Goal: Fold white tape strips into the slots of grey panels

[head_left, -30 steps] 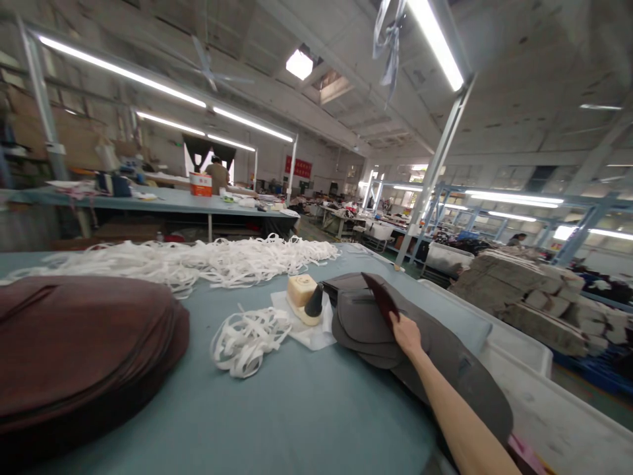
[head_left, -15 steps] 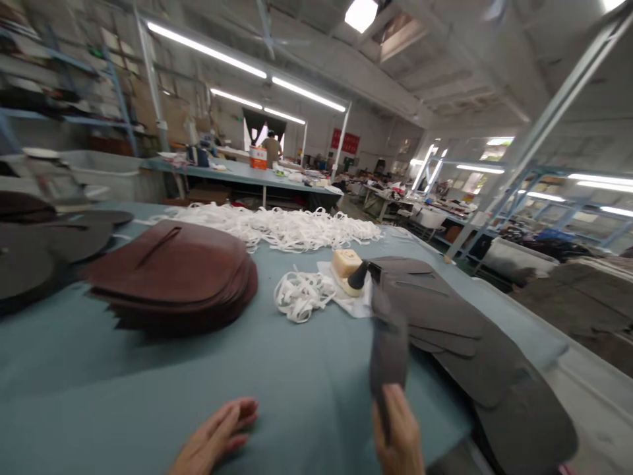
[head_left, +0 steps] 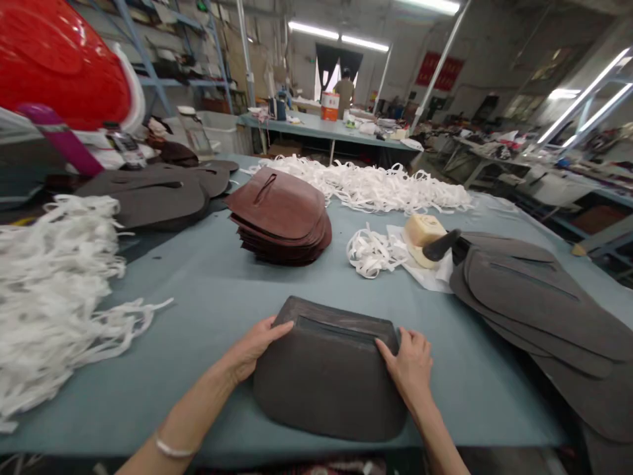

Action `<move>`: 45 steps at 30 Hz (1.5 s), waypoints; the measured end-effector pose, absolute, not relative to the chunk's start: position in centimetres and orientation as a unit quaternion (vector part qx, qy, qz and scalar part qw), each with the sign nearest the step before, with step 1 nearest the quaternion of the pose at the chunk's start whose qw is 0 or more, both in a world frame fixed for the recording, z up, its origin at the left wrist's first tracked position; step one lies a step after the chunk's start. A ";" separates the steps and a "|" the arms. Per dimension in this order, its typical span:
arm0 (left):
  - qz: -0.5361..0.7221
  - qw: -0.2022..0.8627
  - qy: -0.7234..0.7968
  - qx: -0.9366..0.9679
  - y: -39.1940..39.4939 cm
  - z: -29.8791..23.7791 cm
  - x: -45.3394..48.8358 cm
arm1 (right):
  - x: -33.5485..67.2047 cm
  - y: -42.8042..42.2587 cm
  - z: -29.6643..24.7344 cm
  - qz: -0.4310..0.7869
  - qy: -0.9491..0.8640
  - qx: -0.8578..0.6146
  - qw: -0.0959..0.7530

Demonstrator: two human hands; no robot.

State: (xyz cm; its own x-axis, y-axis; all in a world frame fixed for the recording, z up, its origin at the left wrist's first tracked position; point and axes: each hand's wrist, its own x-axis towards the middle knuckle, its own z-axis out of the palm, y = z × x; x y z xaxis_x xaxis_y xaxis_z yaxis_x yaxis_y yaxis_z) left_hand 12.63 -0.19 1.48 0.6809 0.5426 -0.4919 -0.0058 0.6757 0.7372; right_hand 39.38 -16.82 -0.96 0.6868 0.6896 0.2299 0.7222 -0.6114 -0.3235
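Observation:
A dark grey leather panel (head_left: 329,376) with a slit near its top edge lies flat on the blue-grey table (head_left: 208,297) right in front of me. My left hand (head_left: 254,346) rests on its left upper corner, fingers stretched out flat. On the right upper corner my right hand (head_left: 410,366) lies with fingers spread. Neither hand grips anything. A stack of the same grey panels (head_left: 539,297) fans out at the right.
A stack of brown panels (head_left: 281,214) sits mid-table, darker panels (head_left: 148,194) at the left. White strips lie in heaps at the left (head_left: 54,277), at the back (head_left: 376,185) and as a small bundle (head_left: 370,251). A cream block with a black handle (head_left: 428,237) stands on white cloth. A person stands far back.
My view has swung down and left. The grey panel my right hand held upright now lies flat before me, and both hands have come to rest on its upper corners.

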 end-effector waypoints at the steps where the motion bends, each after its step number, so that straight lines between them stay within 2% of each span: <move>1: 0.163 0.841 0.361 0.368 0.3 1.4 12.9 | 40.0 -16.3 -1.5 -0.032 -0.387 -0.904 0.177; 3: 0.164 0.835 0.370 0.374 1.2 1.4 13.3 | 40.5 -15.7 -2.4 0.008 -0.387 -0.904 0.183; 6: 0.167 0.822 0.376 0.394 2.1 1.6 13.4 | 40.4 -15.4 -2.1 0.098 -0.349 -0.882 0.301; 10: 0.167 0.840 0.326 0.400 2.0 2.1 12.4 | 40.2 -15.9 0.4 0.380 -0.241 -0.735 0.507; 13: 0.154 0.849 0.317 0.394 1.6 2.4 11.1 | 39.9 -16.2 2.1 0.542 -0.178 -0.598 0.562; 18: 0.111 0.862 0.336 0.363 0.8 2.4 9.1 | 39.3 -16.0 2.1 0.611 -0.156 -0.512 0.584; 25: 0.078 0.906 0.296 0.293 -0.7 1.6 7.9 | 39.1 -15.8 1.6 0.635 -0.163 -0.498 0.568; 35: 0.170 0.867 0.322 0.340 -0.3 2.2 8.4 | 38.6 -16.1 1.5 0.618 -0.162 -0.572 0.514; 45: 0.190 0.909 0.238 0.284 -2.1 2.1 8.5 | 38.6 -15.7 1.2 0.620 -0.165 -0.577 0.506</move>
